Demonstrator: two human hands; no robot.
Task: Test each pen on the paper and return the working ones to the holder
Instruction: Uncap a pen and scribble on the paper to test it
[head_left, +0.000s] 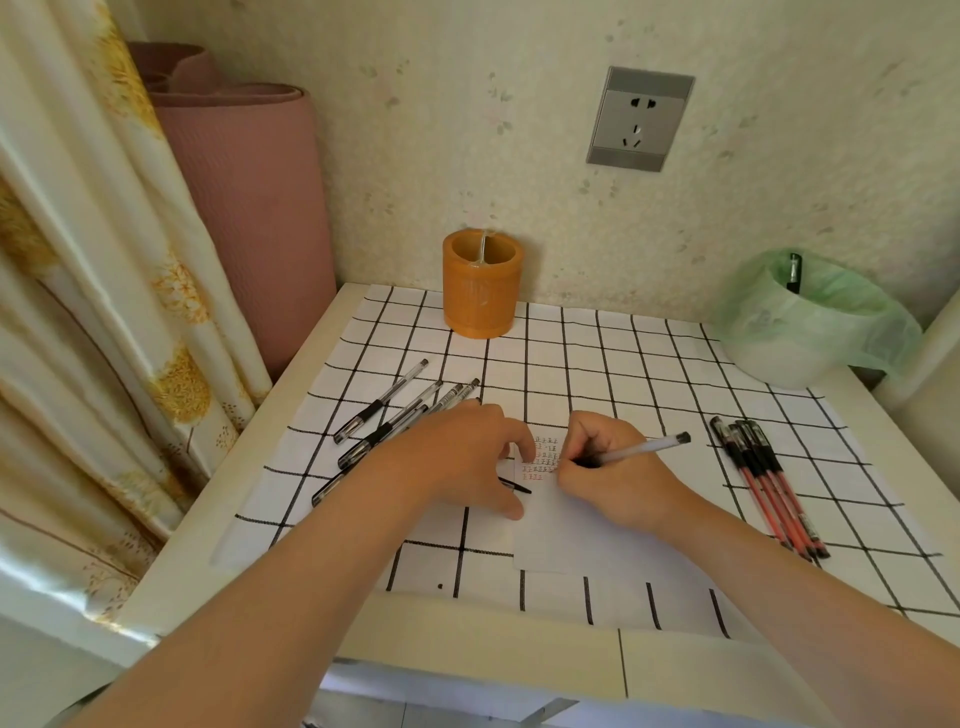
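The right hand (608, 467) pinches a pen (644, 448) near its tip, so the tip meets the paper (550, 530) by the rows of small marks. The left hand (462, 457) lies on the paper's left edge, likely to stop it sliding. A small black bit pokes out under it, and I cannot tell if the fingers pinch it. Black pens (384, 415) lie bunched on the left and red pens (763, 483) on the right, maybe as sorted piles. The holder (482, 283) stands at the back, well apart.
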